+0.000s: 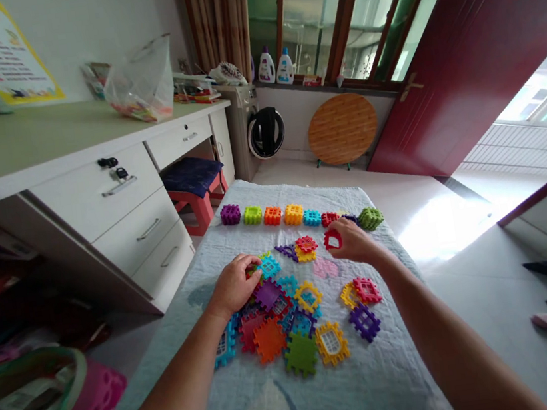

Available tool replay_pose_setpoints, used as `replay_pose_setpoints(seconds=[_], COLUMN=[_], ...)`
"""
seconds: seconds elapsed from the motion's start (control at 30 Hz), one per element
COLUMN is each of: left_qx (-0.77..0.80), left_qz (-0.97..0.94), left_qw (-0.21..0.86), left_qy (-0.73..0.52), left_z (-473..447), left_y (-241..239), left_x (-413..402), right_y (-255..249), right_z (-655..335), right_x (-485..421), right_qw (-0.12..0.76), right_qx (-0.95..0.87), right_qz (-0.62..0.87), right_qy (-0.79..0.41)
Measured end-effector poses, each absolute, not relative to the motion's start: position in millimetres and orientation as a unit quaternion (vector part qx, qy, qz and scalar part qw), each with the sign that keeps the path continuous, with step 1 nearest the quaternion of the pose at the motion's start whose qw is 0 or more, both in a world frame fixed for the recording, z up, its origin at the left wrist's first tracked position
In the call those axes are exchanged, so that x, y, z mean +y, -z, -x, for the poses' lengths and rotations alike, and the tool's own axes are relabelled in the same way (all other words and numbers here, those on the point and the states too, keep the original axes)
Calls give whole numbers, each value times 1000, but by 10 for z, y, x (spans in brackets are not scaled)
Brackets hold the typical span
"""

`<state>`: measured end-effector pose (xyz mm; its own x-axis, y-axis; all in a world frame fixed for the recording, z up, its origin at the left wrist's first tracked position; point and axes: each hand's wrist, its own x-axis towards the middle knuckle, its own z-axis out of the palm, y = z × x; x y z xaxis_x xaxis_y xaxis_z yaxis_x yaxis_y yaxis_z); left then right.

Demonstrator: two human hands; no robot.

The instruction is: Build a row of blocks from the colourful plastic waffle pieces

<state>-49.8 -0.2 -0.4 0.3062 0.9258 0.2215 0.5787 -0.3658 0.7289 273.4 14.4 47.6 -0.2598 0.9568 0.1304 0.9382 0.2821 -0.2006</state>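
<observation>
A pile of flat, toothed plastic tiles [289, 324] in several colours lies on a pale blue cloth [299, 396]. My left hand [236, 282] rests on the pile's left side, its fingers curled over a tile near a cyan tile [269, 266]. My right hand [351, 238] is raised a little above the cloth and pinches a red tile [332, 240]. Behind the hands a row of assembled cubes [295, 215] runs across the cloth: purple, green, orange, yellow, cyan, red, with a green cube [371, 218] at the right end.
A white desk with drawers [117, 205] stands on the left, a plastic bag [141, 81] on top and a red stool [197, 201] under it. A round wooden tabletop [343, 128] leans against the far wall. A dark red door [465, 52] stands open on the right.
</observation>
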Motion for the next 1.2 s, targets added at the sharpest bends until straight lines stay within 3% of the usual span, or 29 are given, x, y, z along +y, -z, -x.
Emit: replay_pose_setpoints(seconds=[0.1, 0.43, 1.2], left_qx=[497, 502, 499], left_qz=[-761, -757, -755], left_qw=[270, 274, 281], left_qy=[-318, -315, -319], left_z=[495, 495, 499], left_y=[-3, -16, -16], left_x=[-4, -15, -15], right_y=[-589, -541, -456], right_z=[-2942, -3151, -3067], right_x=[516, 1128, 1243], right_qw=[112, -22, -50], right_qx=[-767, -756, -748], right_qz=[631, 653, 662], right_qy=[-13, -37, -22])
